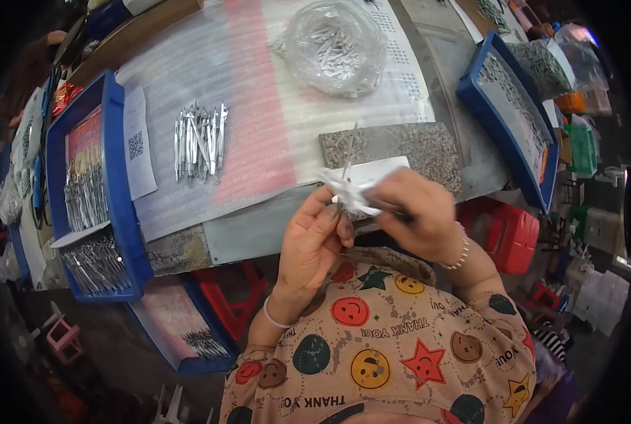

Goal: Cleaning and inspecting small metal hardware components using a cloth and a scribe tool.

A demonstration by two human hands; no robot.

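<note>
Near the table's front edge, my left hand [315, 230] is closed in a pinch on a slim metal tool [351, 150], whose thin end points up and away from me. My right hand [421, 212] meets it from the right, fingers curled and smeared by motion. Between the hands is a blurred white strip, cloth-like or paper-like [356, 196], wrapped about or pressed on the tool; its kind is unclear. Something dark shows under the right fingers. Just beyond my hands lie a speckled stone slab [428, 145] and a white flat piece [382, 169].
A pile of silvery tweezer-like tools [201, 145] lies on the foam sheet [252, 85]. A clear bag of small metal parts [337, 46] stands farther back. Blue trays hold metal tools at left [135, 233] and right [496, 120]. A red stool [503, 237] is at the right.
</note>
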